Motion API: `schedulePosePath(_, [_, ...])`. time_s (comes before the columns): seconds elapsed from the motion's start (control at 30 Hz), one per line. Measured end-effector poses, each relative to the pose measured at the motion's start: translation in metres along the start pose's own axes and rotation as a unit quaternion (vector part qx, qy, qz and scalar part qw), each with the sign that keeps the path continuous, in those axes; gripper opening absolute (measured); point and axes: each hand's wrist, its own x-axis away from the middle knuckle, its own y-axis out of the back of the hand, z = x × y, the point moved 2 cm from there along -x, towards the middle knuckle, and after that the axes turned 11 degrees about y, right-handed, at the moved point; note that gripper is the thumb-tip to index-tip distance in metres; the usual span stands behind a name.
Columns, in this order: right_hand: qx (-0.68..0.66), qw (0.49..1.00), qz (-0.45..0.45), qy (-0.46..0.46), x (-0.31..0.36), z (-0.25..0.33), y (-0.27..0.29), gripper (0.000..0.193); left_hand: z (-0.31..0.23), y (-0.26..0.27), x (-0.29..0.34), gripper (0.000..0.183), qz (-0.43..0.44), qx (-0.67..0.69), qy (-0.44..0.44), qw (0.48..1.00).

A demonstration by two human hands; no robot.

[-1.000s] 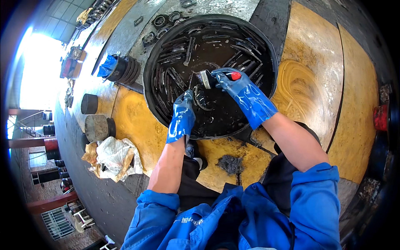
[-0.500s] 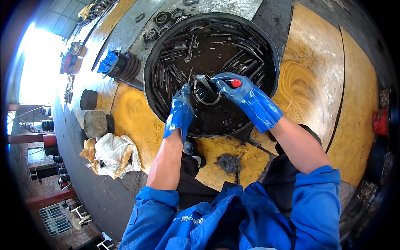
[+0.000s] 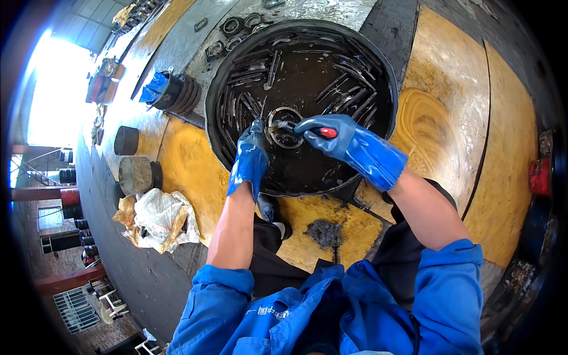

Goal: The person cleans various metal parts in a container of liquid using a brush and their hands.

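Note:
Over a wide round tub [image 3: 211, 121] of dark liquid, my gloved left hand [image 3: 251, 145] grips the left edge of a metal ring [image 3: 278, 142]. My gloved right hand [image 3: 331, 135] is closed around a red-handled brush [image 3: 328, 132], whose head reaches into the ring's opening; its bristles are hard to make out. The ring faces upward, near the tub's near side. Dark, slender metal pieces [image 3: 354, 71] lie in the tub, mostly along its left and right walls.
Several bearing-like rings [image 3: 232, 25] lie beyond the tub at the upper left. A dark bucket [image 3: 171, 92] with blue gloves stands left of it. Closer in are a grey cylinder [image 3: 135, 176] and a white plastic bag [image 3: 163, 216]. A grey fibrous clump [image 3: 324, 234] lies near my feet.
The ring has tipped from a slanted position to a flatter, upward-facing one. The brush has swung lower into its opening, and my left hand has shifted slightly left.

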Motion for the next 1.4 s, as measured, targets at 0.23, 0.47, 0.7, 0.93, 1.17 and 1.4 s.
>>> schedulePosePath(0.23, [-0.186,0.972,-0.137,-0.052,-0.01,-0.023,0.03,0.024,-0.011,-0.026,0.022,0.034,0.018,-0.138,-0.082,0.987])
schedulePosePath(0.47, [-0.175,0.962,-0.125,-0.166,-0.01,-0.05,0.057,0.02,0.02,0.038,-0.062,0.038,0.1,-0.348,-0.261,0.895])
schedulePosePath(0.7, [-0.224,0.937,-0.123,-0.238,0.015,-0.076,0.051,0.024,-0.004,0.005,-0.044,0.044,0.156,0.242,0.045,0.957])
schedulePosePath(0.93, [-0.238,0.94,-0.129,-0.21,0.005,-0.053,0.043,0.02,-0.023,-0.009,0.011,0.042,0.111,0.255,0.024,0.96])
schedulePosePath(1.17, [-0.15,0.962,-0.187,-0.132,-0.005,-0.053,0.057,0.016,-0.009,-0.008,0.0,0.041,0.072,0.202,0.038,0.976])
schedulePosePath(1.4, [-0.112,0.944,-0.176,-0.256,0.02,-0.057,0.021,0.014,0.014,-0.006,-0.011,0.042,0.003,0.127,0.073,0.989])
